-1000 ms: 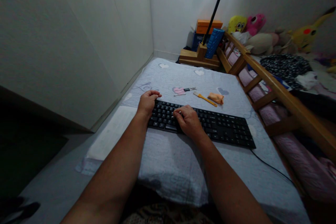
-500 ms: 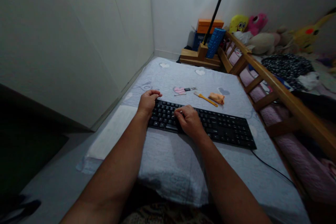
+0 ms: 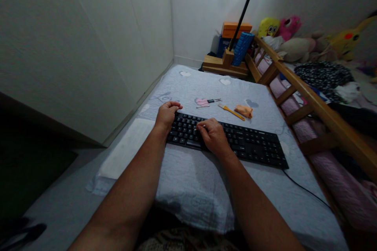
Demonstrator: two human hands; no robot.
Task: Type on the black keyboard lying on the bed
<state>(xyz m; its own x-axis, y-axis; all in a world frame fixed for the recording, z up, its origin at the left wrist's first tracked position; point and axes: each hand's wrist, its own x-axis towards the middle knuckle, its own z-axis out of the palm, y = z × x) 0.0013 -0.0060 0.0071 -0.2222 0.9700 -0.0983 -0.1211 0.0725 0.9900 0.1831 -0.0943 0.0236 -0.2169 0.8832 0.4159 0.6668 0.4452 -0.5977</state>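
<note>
A black keyboard [image 3: 250, 145] lies on the pale blue, heart-patterned cover, with its cable running off to the right. At its far left corner is my left hand [image 3: 167, 115], closed with thumb and fingers together against the keyboard's edge; the exact contact is partly hidden. My right hand [image 3: 213, 133] is over the middle keys, pinching a thin white-tipped stick that looks like a cotton swab [image 3: 204, 126]. Beyond the keyboard lie another cotton swab [image 3: 203, 106], a slim tool with a black grip [image 3: 211, 101], a yellow-handled brush [image 3: 232, 112] and a bunched orange cloth [image 3: 244, 111].
A folded white cloth or pad [image 3: 126, 149] lies left of my left forearm. On the right, a wooden bed rail [image 3: 321, 102] runs alongside. A white panel [image 3: 88, 47] rises on the left. At the far end stand a wooden base [image 3: 216, 62] and a blue roller [image 3: 243, 49].
Almost nothing differs. The view has shifted very slightly, and the swab's white tip shows a little more above my right fingers. Both hands keep their places at the keyboard.
</note>
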